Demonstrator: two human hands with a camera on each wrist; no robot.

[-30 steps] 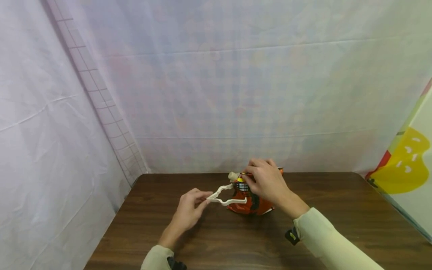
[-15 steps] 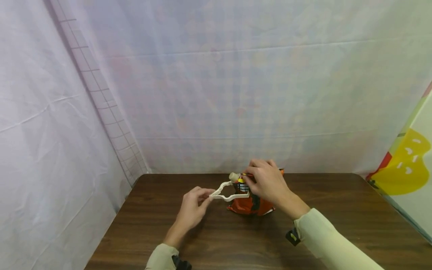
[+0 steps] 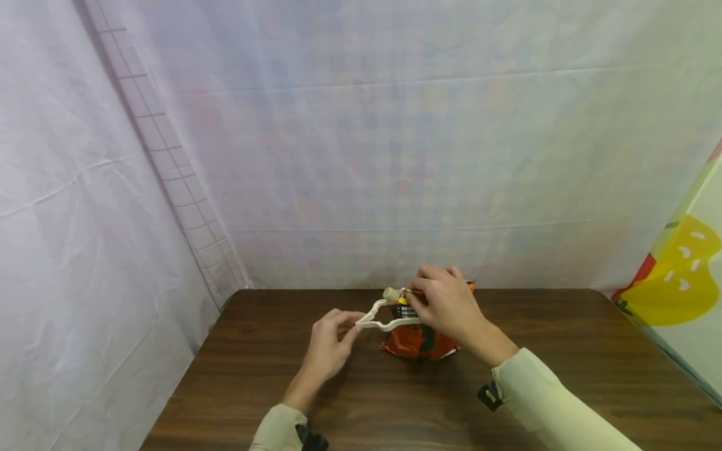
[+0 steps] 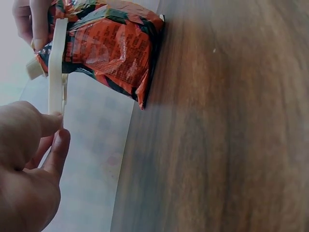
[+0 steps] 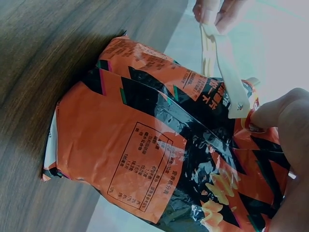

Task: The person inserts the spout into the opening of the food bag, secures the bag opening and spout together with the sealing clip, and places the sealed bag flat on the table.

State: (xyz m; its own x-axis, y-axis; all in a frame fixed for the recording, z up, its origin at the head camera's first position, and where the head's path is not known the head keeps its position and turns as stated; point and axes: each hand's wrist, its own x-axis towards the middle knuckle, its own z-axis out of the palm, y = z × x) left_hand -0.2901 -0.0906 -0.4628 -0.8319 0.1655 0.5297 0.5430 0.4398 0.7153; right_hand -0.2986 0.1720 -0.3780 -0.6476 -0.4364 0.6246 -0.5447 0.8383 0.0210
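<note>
An orange-and-black snack bag [image 3: 416, 343] stands on the table, its printed back visible in the right wrist view. My right hand [image 3: 450, 308] grips the bag's top edge, thumb on the near side. Between thumb and fingers, my left hand [image 3: 328, 343] pinches the hinged end of a cream-white bag clip [image 3: 388, 325]. The clip's two arms are spread, one on either side of the bag's upper part. A short cylindrical spout [image 3: 390, 294] sticks out at the clip's far arm. In the right wrist view the near arm's tip [image 5: 239, 110] lies against the bag close to my right thumb.
The dark wood-grain table [image 3: 237, 376] has its back edge just behind the bag. Pale patterned cloth [image 3: 395, 156] hangs behind it and white cloth [image 3: 84, 250] at the left. A yellow shape [image 3: 674, 275] is at the far right.
My left hand has moved right and slightly away from me, bringing the clip's near arm up across the bag toward my right hand. My right hand and the bag have stayed put.
</note>
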